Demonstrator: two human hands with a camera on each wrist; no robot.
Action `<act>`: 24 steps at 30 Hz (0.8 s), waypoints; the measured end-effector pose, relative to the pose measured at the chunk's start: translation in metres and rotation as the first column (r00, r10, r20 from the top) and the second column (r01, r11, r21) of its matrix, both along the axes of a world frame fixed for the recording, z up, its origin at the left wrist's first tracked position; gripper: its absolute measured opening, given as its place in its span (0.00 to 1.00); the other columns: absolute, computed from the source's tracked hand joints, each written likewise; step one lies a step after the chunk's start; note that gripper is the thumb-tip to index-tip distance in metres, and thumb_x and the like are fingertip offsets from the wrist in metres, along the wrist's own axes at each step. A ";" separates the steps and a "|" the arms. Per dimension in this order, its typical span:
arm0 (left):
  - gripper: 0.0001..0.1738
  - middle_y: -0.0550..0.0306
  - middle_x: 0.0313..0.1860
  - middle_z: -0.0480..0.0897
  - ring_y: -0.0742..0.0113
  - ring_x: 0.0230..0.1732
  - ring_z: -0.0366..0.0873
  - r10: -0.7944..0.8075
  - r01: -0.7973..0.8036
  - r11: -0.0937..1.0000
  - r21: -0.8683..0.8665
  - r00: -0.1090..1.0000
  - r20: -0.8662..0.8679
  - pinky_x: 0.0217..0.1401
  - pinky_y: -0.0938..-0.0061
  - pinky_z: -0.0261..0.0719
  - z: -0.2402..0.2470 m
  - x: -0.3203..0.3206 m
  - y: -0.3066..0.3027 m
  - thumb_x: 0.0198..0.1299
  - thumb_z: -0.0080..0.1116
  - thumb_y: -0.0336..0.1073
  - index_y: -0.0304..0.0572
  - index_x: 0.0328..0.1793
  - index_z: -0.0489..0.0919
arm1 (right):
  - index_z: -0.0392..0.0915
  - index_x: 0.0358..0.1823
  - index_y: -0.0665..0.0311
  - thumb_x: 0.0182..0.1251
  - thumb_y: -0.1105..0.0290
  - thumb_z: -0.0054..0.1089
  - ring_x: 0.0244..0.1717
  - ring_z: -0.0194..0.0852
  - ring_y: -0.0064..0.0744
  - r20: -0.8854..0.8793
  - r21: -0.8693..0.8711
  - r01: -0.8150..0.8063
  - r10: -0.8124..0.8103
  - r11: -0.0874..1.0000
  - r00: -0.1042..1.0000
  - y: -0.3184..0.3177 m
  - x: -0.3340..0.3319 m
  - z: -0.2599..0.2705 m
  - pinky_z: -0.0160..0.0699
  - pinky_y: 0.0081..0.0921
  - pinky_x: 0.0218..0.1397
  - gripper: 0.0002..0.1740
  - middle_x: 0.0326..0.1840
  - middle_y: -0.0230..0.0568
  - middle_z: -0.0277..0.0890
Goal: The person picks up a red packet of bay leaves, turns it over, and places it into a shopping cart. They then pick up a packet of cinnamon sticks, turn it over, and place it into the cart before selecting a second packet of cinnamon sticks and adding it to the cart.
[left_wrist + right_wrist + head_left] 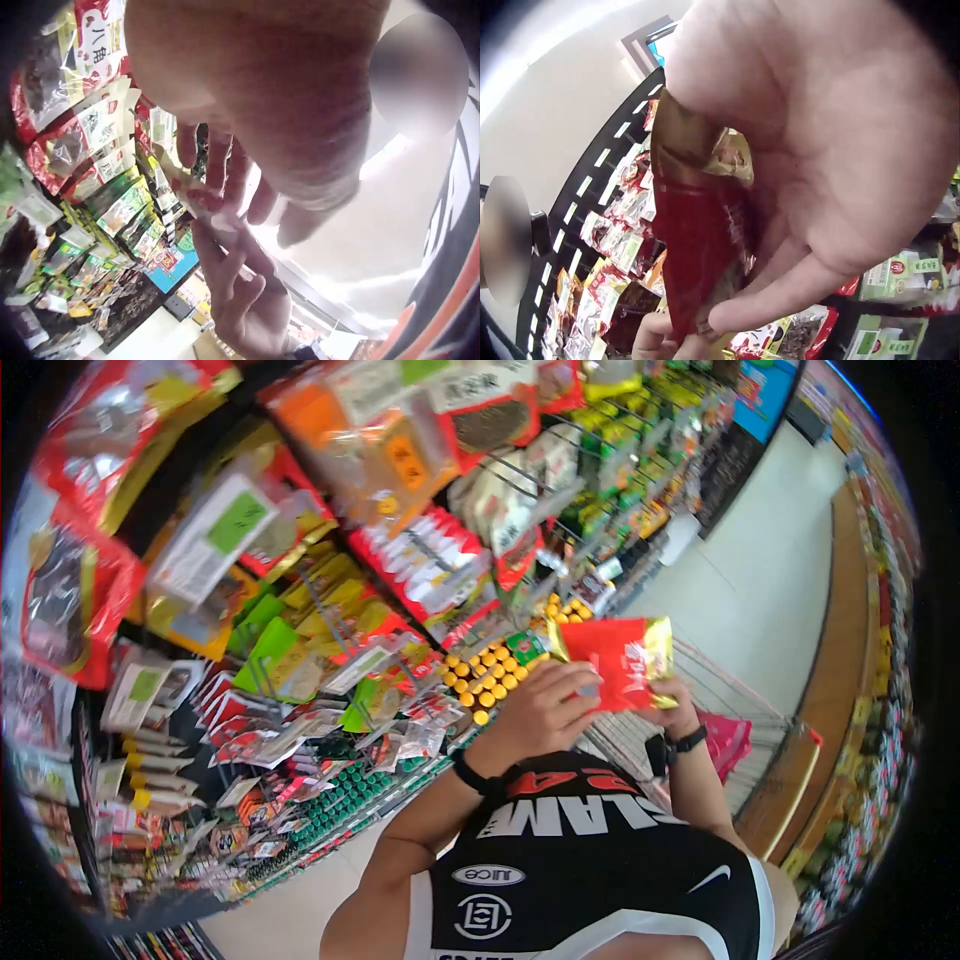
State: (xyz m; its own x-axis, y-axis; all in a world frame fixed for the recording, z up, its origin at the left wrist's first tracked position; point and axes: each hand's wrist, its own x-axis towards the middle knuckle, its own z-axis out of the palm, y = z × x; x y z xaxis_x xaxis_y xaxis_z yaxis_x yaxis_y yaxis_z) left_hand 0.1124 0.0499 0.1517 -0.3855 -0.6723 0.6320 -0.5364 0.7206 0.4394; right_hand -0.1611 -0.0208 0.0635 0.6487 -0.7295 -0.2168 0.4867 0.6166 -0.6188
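In the head view a red packet (612,658) with gold ends is held up in front of the chest. The left hand (545,712) grips its left side, fingers bent over the front. At the packet's lower right corner, the right hand (678,708) pinches the gold end. The left wrist view has the left hand (262,97) large at the top and the right hand (251,300) below, with the packet seen edge-on between them. The right wrist view shows the right hand (840,142) holding the packet (694,240) near the gold end, left fingertips (664,337) at its other end.
Racks of hanging seasoning packets (300,650) fill the left. Yellow-capped bottles (490,675) and green-capped bottles (350,800) stand lower. A wire shopping cart (790,715) holding a pink bag (728,742) is beyond the right hand. Pale floor (760,560) runs between the shelves.
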 end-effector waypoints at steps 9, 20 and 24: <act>0.47 0.47 0.62 0.68 0.60 0.54 0.74 0.493 -0.165 0.750 0.641 0.785 -0.375 0.54 0.64 0.75 -0.070 0.026 0.011 0.49 0.77 0.40 0.35 0.70 0.60 | 0.77 0.53 0.65 0.68 0.68 0.63 0.43 0.69 0.17 -0.651 -0.300 -0.495 0.205 0.816 0.731 -0.013 0.028 0.016 0.71 0.20 0.47 0.16 0.42 0.25 0.77; 0.33 0.51 0.62 0.78 0.66 0.60 0.77 0.465 0.366 0.616 0.698 0.546 -0.697 0.60 0.70 0.77 -0.087 0.064 0.036 0.61 0.68 0.31 0.33 0.69 0.67 | 0.76 0.58 0.68 0.69 0.66 0.64 0.48 0.69 0.15 -0.662 -0.176 -0.478 0.256 0.860 0.704 -0.010 0.080 0.025 0.69 0.18 0.52 0.19 0.46 0.25 0.78; 0.23 0.54 0.57 0.82 0.70 0.56 0.79 0.455 0.307 0.685 0.661 0.529 -0.717 0.60 0.70 0.76 -0.078 0.063 0.041 0.65 0.66 0.33 0.32 0.63 0.75 | 0.80 0.50 0.68 0.70 0.63 0.63 0.41 0.70 0.15 -0.645 -0.274 -0.433 0.170 0.859 0.745 -0.002 0.102 0.045 0.70 0.18 0.43 0.16 0.39 0.25 0.78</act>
